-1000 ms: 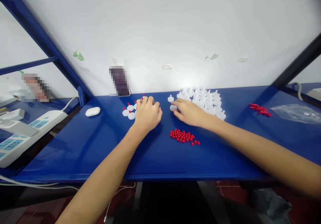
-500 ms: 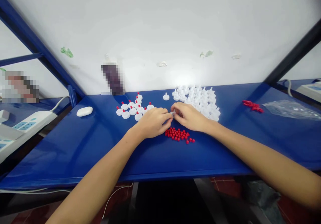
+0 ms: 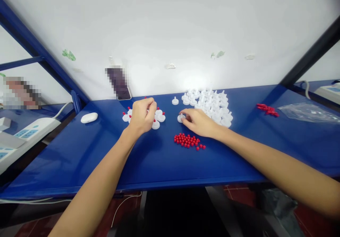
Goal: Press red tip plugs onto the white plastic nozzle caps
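My left hand (image 3: 143,116) is closed above the left group of white nozzle caps with red tips (image 3: 155,125), hiding part of that group. Whatever its fingers hold, if anything, is out of sight. My right hand (image 3: 199,121) has its thumb and fingers closed around a single white nozzle cap (image 3: 180,118) on the blue table, its spout pointing up. Just in front of that hand lies a heap of small red tip caps (image 3: 186,140). Behind it to the right stands a crowded pile of white nozzle caps (image 3: 212,104) without red tips.
One plain nozzle cap (image 3: 175,101) stands apart near the wall. A phone (image 3: 120,85) leans there, with a white earphone case (image 3: 89,117) further left. Red pieces (image 3: 267,110) and a clear plastic bag (image 3: 305,113) lie right. A power strip (image 3: 29,134) is at far left.
My left hand has moved left, away from my right hand, to over the red-tipped caps. My right hand has stayed nearly in place, and the nozzle cap at its fingers now shows more clearly.
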{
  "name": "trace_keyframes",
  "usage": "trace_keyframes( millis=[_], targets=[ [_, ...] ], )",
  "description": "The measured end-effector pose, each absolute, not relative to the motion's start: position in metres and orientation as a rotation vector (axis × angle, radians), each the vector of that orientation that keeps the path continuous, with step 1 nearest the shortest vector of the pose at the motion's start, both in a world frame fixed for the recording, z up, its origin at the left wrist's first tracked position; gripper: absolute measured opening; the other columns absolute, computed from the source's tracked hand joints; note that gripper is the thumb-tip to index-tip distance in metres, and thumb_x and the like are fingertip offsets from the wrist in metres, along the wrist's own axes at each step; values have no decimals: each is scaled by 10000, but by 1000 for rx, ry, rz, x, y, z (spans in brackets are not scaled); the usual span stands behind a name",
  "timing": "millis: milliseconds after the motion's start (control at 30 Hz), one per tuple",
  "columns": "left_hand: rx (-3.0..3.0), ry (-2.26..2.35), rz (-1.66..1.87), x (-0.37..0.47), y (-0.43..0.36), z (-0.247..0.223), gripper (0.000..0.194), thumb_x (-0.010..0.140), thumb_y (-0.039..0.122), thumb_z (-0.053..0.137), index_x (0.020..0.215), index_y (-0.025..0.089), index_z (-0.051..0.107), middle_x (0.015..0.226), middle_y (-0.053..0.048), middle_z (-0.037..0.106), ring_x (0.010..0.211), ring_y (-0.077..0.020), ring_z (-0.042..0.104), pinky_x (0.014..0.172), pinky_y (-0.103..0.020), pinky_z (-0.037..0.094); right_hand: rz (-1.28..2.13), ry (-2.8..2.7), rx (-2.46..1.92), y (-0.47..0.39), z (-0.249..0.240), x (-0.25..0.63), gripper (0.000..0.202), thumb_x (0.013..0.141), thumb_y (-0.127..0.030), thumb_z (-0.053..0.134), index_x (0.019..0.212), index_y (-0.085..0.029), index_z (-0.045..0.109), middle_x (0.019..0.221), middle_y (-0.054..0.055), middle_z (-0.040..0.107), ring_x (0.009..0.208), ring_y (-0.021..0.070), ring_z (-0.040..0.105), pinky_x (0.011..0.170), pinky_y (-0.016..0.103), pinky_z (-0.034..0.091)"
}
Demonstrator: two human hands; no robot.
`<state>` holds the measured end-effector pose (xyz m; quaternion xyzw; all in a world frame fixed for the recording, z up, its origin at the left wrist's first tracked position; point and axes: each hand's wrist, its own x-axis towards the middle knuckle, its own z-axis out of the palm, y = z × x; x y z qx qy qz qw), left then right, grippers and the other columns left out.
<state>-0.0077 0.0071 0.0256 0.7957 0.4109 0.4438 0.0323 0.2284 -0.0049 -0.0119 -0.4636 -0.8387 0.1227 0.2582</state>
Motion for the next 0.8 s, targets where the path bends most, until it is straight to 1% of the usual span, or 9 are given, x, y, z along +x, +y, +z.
trace_keyframes(
  millis=[100, 233, 333, 433, 533, 600, 667, 733, 800],
  targets=[
    [2284, 1222, 1399, -11, 9, 25, 368, 896, 271, 434, 582, 198, 255, 527, 47, 253, 505, -97, 253, 524, -296, 198, 346, -2277, -1259, -6, -11, 229, 258, 944, -245, 501, 1097, -126, 670, 724, 32, 640, 658, 172, 584, 660, 299, 423],
    [2205, 1165, 1387, -12, 10, 25, 378, 882, 290, 449, 567, 195, 263, 537, 46, 246, 515, -93, 243, 526, -296, 192, 295, -2275, -1258, -7, -13, 229, 330, 948, -260, 498, 1228, -134, 621, 796, 49, 641, 722, 199, 602, 677, 325, 450],
    [2198, 1156, 1364, -11, 9, 25, 371, 871, 286, 456, 555, 192, 284, 536, 44, 250, 519, -93, 247, 528, -297, 191, 156, -2242, -1193, -8, -11, 229, 357, 943, -278, 513, 1268, -164, 603, 973, 91, 632, 876, 237, 613, 775, 374, 487],
    [2213, 1146, 1339, -11, 10, 24, 366, 862, 283, 460, 553, 196, 285, 529, 47, 245, 514, -94, 243, 524, -295, 193, 81, -2278, -1032, -11, -8, 229, 335, 944, -278, 514, 1254, -193, 609, 1100, 109, 608, 1023, 262, 590, 912, 420, 481],
    [2259, 1196, 1310, -11, 10, 22, 353, 852, 293, 492, 585, 204, 279, 542, 53, 251, 511, -94, 253, 520, -284, 211, 94, -2342, -974, -12, -7, 228, 340, 949, -259, 500, 1269, -200, 599, 1160, 115, 598, 1067, 267, 582, 959, 440, 472],
    [2362, 1300, 1177, -11, 10, 20, 295, 854, 325, 532, 650, 202, 359, 555, 57, 320, 513, -102, 309, 529, -278, 251, 132, -2333, -1022, -11, -9, 228, 352, 947, -247, 491, 1279, -188, 592, 1142, 118, 602, 1041, 266, 596, 932, 438, 490],
    [2537, 1392, 948, -10, 9, 19, 192, 865, 362, 558, 801, 195, 489, 622, 37, 475, 559, -131, 428, 564, -285, 314, 184, -2293, -1083, -8, -12, 229, 357, 944, -244, 487, 1280, -181, 591, 1120, 116, 610, 976, 257, 617, 886, 432, 510],
    [2733, 1415, 741, -7, 8, 18, 202, 888, 359, 546, 1004, 195, 561, 806, -17, 625, 708, -186, 557, 637, -309, 382, 232, -2268, -1115, -6, -15, 230, 351, 947, -238, 475, 1271, -180, 596, 1098, 110, 618, 916, 243, 628, 848, 421, 517],
    [2894, 1418, 617, -5, 7, 17, 252, 917, 324, 512, 1121, 190, 578, 980, -67, 666, 881, -235, 605, 727, -336, 425, 249, -2267, -1122, -4, -17, 231, 341, 953, -225, 455, 1255, -176, 606, 1063, 104, 625, 894, 236, 628, 835, 410, 510]
  ],
)
